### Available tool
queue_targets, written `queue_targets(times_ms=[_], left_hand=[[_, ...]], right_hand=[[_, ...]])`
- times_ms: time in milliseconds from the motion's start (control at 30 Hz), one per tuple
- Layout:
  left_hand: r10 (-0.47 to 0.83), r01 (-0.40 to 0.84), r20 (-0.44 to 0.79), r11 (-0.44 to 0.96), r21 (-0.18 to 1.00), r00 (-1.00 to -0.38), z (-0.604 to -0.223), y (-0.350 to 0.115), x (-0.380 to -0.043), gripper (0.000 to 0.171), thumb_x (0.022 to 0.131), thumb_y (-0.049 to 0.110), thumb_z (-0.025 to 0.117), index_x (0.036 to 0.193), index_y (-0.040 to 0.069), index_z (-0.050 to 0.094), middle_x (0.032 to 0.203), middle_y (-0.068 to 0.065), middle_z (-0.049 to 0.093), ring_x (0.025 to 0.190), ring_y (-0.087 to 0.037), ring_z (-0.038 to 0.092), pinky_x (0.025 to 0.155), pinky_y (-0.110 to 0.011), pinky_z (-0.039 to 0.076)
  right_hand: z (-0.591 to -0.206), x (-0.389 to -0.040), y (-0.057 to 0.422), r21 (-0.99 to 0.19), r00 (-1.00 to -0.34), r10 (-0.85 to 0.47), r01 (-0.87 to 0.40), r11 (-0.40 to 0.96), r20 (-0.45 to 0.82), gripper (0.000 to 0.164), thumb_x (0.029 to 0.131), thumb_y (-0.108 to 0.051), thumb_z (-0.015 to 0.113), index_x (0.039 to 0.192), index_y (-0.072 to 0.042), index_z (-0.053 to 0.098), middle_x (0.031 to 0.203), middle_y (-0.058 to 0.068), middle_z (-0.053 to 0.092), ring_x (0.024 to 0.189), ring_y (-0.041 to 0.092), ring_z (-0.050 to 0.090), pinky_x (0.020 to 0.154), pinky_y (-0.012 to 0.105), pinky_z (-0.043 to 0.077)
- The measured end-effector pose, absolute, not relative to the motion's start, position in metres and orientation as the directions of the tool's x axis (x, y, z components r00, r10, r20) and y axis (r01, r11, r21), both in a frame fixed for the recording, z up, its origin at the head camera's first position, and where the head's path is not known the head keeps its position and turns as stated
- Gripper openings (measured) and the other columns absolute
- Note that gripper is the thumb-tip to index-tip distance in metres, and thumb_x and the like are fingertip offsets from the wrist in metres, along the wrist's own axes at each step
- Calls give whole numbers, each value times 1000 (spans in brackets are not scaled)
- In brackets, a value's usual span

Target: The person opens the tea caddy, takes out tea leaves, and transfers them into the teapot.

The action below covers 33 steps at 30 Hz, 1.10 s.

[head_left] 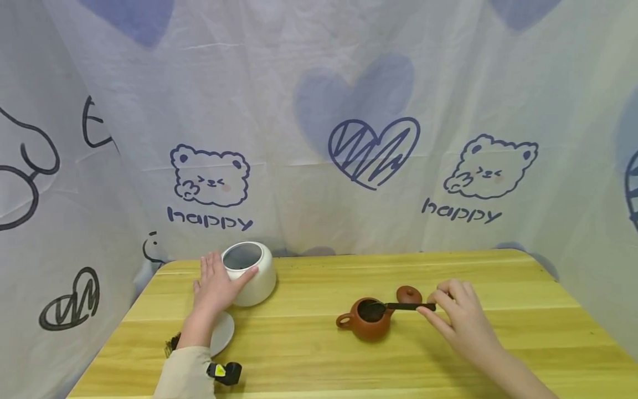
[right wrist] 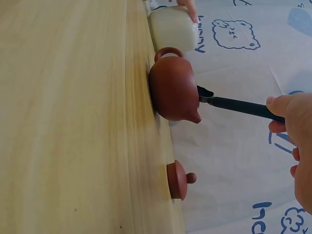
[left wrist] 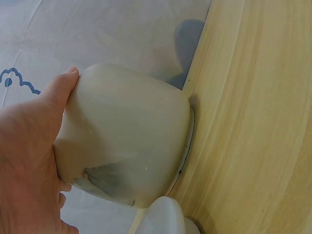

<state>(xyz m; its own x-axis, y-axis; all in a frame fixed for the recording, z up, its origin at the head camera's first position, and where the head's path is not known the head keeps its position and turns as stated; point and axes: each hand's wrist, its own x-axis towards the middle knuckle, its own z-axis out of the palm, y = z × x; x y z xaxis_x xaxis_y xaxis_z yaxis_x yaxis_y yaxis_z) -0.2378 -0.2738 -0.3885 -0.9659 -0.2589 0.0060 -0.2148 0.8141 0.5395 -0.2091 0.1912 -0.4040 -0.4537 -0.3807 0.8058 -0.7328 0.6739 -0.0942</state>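
At the left, my left hand (head_left: 217,282) holds a white ceramic jar (head_left: 259,282) by its side, the thumb lying at the rim of its open mouth. In the left wrist view the jar (left wrist: 126,131) stands on the wooden table with thumb and fingers round its upper part. My right hand (head_left: 461,318) pinches the black handle of a small spoon (head_left: 408,306). The spoon's head is at the mouth of a reddish-brown clay teapot (head_left: 371,331), where dark contents show. In the right wrist view, the spoon (right wrist: 239,106) reaches the teapot (right wrist: 173,87) from above.
The teapot's knobbed lid (head_left: 408,295) lies on the table behind the spoon. A white round lid (head_left: 222,335) rests under the left forearm, beside a small dark bristly thing (head_left: 171,344). A printed cloth (head_left: 299,210) hangs behind the wooden table (head_left: 299,354).
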Motion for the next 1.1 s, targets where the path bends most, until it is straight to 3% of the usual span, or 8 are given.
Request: queue_targets(times_ms=[467, 667, 1100], left_hand=[[-257, -208, 15, 814, 543, -966, -391, -275, -241, 126, 81, 82, 45, 152, -5, -13, 159, -28, -15, 148, -44, -16, 114, -71, -3], [-260, -207, 21, 811, 547, -965, -391, -276, -241, 125, 81, 82, 45, 152, -4, -12, 159, -28, -14, 148, -44, -15, 114, -71, -3], [-253, -205, 19, 821, 533, -967, -390, -276, -241, 126, 80, 83, 44, 152, -5, -11, 159, -29, -13, 148, -45, -13, 114, -72, -2]], right_hand=[[-403, -209, 194, -51, -428, -434, -756, 653, 793, 45, 99, -52, 44, 81, -16, 64, 86, -2, 49, 81, 11, 35, 74, 25, 26], [-402, -210, 193, -66, -447, -420, -743, 666, 789, 47, 99, -52, 41, 82, -16, 65, 87, -3, 51, 81, 11, 35, 74, 25, 27], [-402, -210, 191, -54, -405, -394, -751, 658, 825, 47, 100, -49, 41, 79, -14, 65, 85, -1, 51, 79, 13, 37, 74, 28, 29]])
